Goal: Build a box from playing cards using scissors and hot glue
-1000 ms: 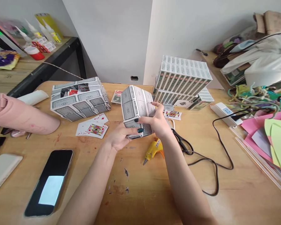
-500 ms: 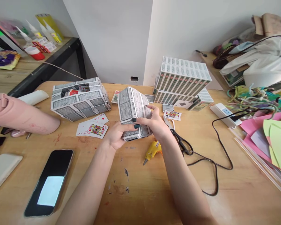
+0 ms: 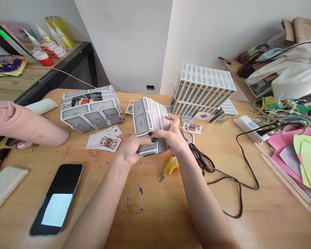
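Between my hands is a box-like piece built of playing cards (image 3: 141,119), their grey patterned backs outward and white edges along the seams. My left hand (image 3: 133,148) grips its near left end, thumb lying across the top. On its right side my right hand (image 3: 172,136) holds on, thumb pressed on the cards and fingers round the far side, partly hidden. A larger card-built box (image 3: 93,112) with an open top stands to the left, with cards inside. Loose face-up playing cards (image 3: 106,140) lie in front of it.
A yellow glue gun (image 3: 168,168) and black-handled scissors (image 3: 202,157) lie near my right forearm. Stacked card packs (image 3: 203,86) stand behind. A phone (image 3: 57,199) and pink bottle (image 3: 38,124) are at left. A black cord (image 3: 239,186) runs to a power strip (image 3: 250,128).
The whole view has shifted slightly, so things appear a little further right. Both hands keep the same hold on the card piece, which has barely moved.
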`<state>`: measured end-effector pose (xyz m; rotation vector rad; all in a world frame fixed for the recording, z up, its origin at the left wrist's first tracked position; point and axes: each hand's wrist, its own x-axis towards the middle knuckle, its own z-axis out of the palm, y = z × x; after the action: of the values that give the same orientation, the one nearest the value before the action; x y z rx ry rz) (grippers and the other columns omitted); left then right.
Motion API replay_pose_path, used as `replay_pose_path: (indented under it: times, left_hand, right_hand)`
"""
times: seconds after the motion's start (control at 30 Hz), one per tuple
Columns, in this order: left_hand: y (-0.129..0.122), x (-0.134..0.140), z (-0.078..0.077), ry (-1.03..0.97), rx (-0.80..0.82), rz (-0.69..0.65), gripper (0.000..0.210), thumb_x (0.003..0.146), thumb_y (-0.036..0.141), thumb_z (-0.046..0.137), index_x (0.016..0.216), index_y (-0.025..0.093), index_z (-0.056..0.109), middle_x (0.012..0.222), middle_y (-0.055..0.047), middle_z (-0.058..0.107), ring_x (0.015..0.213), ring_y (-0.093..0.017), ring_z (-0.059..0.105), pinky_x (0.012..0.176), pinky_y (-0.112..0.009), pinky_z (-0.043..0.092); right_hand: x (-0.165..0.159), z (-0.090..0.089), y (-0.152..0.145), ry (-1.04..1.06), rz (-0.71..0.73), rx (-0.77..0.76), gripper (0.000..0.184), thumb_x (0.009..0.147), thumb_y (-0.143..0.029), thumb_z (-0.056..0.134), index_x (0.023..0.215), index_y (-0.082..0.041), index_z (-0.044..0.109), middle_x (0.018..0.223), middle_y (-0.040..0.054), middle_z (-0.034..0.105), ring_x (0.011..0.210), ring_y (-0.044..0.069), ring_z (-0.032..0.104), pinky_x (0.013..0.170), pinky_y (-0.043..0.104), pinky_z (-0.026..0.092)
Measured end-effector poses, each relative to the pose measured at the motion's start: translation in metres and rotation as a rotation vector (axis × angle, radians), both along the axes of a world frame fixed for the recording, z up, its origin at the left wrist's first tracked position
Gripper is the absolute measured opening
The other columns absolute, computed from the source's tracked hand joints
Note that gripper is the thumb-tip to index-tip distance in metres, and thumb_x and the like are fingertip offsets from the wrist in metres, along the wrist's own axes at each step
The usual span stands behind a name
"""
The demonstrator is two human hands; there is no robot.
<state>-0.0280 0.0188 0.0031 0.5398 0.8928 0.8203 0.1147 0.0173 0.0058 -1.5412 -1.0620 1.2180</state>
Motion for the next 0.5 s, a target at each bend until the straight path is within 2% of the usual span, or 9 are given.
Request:
replay_pose_path:
  times: [0.13, 0.3, 0.4, 0.5]
  left_hand:
    - [-0.002, -0.001, 0.004, 0.012, 0.041, -0.014, 0.038, 0.049, 0.01, 0.077, 0.086, 0.013, 0.07, 0.086, -0.006, 0.074, 0.078, -0.025, 0.069, 0.068, -0.032, 0.054]
    - [-0.005, -0.004, 0.015, 0.02, 0.239, -0.109, 0.04, 0.063, 0.019, 0.078, 0.101, 0.015, 0.068, 0.107, -0.009, 0.071, 0.1, -0.027, 0.065, 0.086, -0.037, 0.051]
    - [-0.006, -0.008, 0.022, 0.105, 0.319, -0.1, 0.058, 0.061, 0.017, 0.08, 0.116, 0.017, 0.06, 0.117, -0.01, 0.067, 0.111, -0.027, 0.06, 0.094, -0.036, 0.048]
    - [-0.009, -0.013, 0.03, 0.252, 0.374, -0.058, 0.089, 0.061, 0.016, 0.081, 0.138, 0.026, 0.037, 0.123, -0.009, 0.063, 0.111, -0.026, 0.06, 0.093, -0.037, 0.049]
  right_hand:
    - [0.0, 0.008, 0.002, 0.137, -0.012, -0.08, 0.078, 0.05, -0.034, 0.073, 0.115, -0.029, 0.029, 0.105, 0.004, 0.051, 0.099, 0.029, 0.055, 0.08, 0.047, 0.046]
    - [0.006, 0.014, 0.003, 0.383, 0.049, -0.16, 0.083, 0.049, -0.031, 0.077, 0.115, -0.029, 0.027, 0.103, 0.0027, 0.055, 0.086, 0.025, 0.06, 0.07, 0.04, 0.048]
    - [0.011, 0.014, 0.003, 0.47, 0.047, -0.189, 0.083, 0.051, -0.032, 0.078, 0.116, -0.029, 0.027, 0.1, 0.003, 0.058, 0.082, 0.024, 0.062, 0.067, 0.038, 0.049]
    - [0.014, 0.013, 0.003, 0.463, 0.03, -0.206, 0.08, 0.054, -0.034, 0.08, 0.116, -0.028, 0.03, 0.101, 0.0045, 0.06, 0.084, 0.024, 0.063, 0.068, 0.038, 0.05]
